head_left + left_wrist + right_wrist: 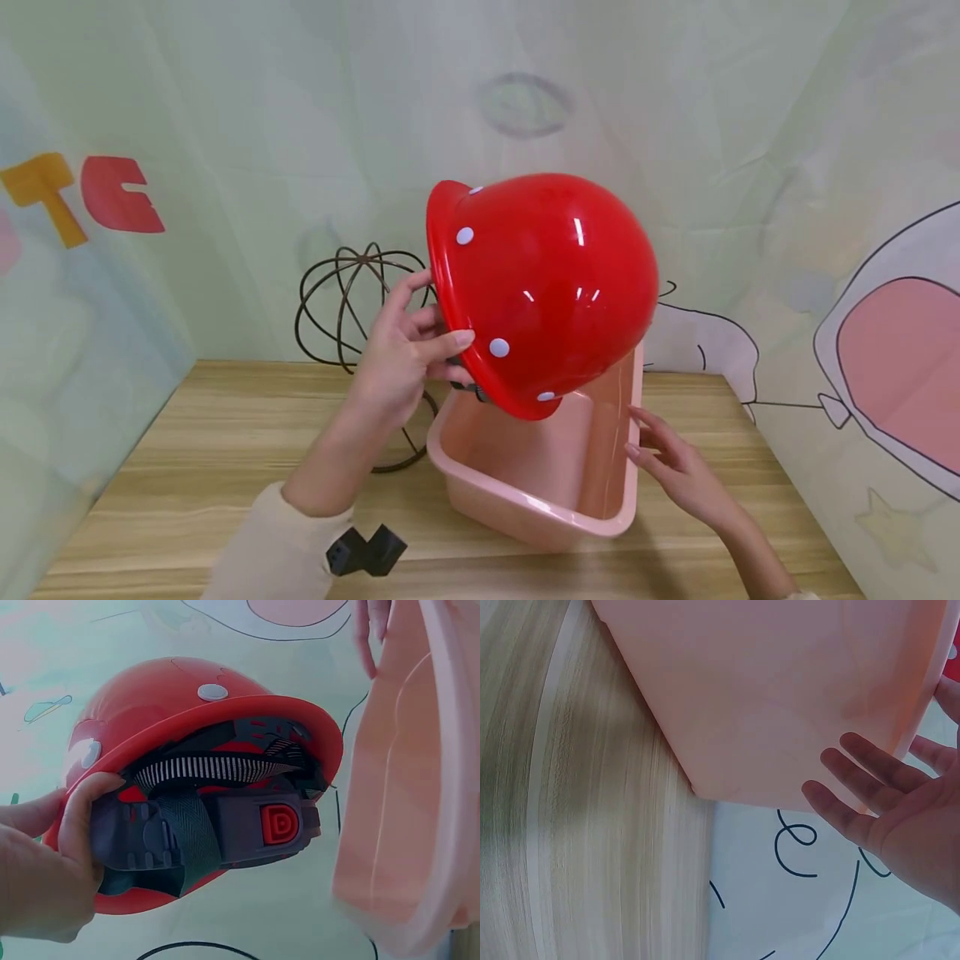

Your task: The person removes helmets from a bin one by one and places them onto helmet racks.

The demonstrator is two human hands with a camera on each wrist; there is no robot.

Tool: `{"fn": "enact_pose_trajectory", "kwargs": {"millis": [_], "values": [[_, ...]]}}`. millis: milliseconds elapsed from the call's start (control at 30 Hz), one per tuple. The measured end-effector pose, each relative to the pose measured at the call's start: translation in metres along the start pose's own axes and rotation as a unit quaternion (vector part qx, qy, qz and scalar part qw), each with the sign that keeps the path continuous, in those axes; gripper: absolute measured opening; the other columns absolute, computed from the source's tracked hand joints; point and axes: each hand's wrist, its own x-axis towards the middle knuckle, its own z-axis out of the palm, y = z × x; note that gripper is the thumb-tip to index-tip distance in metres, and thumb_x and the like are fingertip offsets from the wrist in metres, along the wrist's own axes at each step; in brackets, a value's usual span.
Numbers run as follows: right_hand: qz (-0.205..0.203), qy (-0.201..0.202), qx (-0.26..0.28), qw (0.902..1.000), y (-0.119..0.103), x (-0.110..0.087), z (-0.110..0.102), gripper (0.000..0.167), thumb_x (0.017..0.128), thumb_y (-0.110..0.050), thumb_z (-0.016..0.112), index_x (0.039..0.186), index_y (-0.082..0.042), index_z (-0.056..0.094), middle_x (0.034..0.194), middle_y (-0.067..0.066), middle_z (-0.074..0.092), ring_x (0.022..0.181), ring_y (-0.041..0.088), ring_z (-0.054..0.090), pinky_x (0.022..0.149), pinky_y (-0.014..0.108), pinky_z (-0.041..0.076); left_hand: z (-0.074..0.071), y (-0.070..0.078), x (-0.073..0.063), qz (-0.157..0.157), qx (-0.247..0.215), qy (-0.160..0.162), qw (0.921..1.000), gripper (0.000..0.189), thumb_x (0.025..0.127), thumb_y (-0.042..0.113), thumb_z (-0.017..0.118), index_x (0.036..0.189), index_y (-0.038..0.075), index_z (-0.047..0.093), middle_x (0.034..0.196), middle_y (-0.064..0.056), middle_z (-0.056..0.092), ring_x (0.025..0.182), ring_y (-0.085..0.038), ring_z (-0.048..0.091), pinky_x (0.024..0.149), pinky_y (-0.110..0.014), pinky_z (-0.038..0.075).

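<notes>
A glossy red hard hat (555,283) with white studs is held up in the air, tilted on its side, over a pink plastic basin (525,508). My left hand (401,358) grips its brim, thumb on the outside and fingers reaching under. In the left wrist view the hat's inside shows a striped band, a dark strap (193,840) and a dark adjuster with a red button (280,824). My right hand (678,471) is at the basin's right rim with fingertips right at the edge. The right wrist view shows its fingers (877,769) extended beside the basin's outer wall.
Behind my left hand stands a dark wire rack (341,304) with a domed cage top and a round base, partly hidden by the hand and hat. The wooden table (225,450) meets printed fabric walls (300,100) at the back and both sides.
</notes>
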Motion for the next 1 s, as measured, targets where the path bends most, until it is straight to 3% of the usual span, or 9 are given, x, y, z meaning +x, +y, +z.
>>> {"fn": "enact_pose_trajectory", "kwargs": {"millis": [300,567,1000], "values": [[-0.016,0.007,-0.015,0.9997,0.002,0.0,0.001,0.051,0.092,-0.016,0.055,0.138,-0.007,0.035,0.124,0.025,0.049,0.108,0.039,0.053,0.078,0.033,0.053,-0.018,0.02,-0.005,0.045,-0.008,0.036,0.9983,0.055,0.086,-0.007,0.056,0.132,0.015,0.034,0.111,-0.015,0.057,0.09,-0.027,0.063,0.062,-0.035,0.055],[-0.022,0.008,-0.019,0.9995,0.004,0.002,0.0,0.05,0.093,-0.016,0.054,0.138,-0.006,0.034,0.122,0.025,0.051,0.108,0.037,0.053,0.079,0.032,0.052,-0.044,0.025,-0.013,0.086,-0.063,0.046,0.9932,0.051,0.085,-0.009,0.056,0.127,0.013,0.038,0.108,-0.011,0.06,0.091,-0.026,0.063,0.061,-0.035,0.054],[-0.013,0.013,-0.029,0.9994,0.003,0.002,-0.001,0.051,0.093,-0.018,0.054,0.138,-0.007,0.034,0.121,0.023,0.053,0.108,0.035,0.053,0.079,0.029,0.051,-0.078,0.022,-0.025,0.08,-0.135,0.062,0.9857,0.053,0.084,-0.011,0.056,0.128,0.01,0.034,0.106,-0.012,0.064,0.087,-0.026,0.066,0.059,-0.036,0.054]]}}
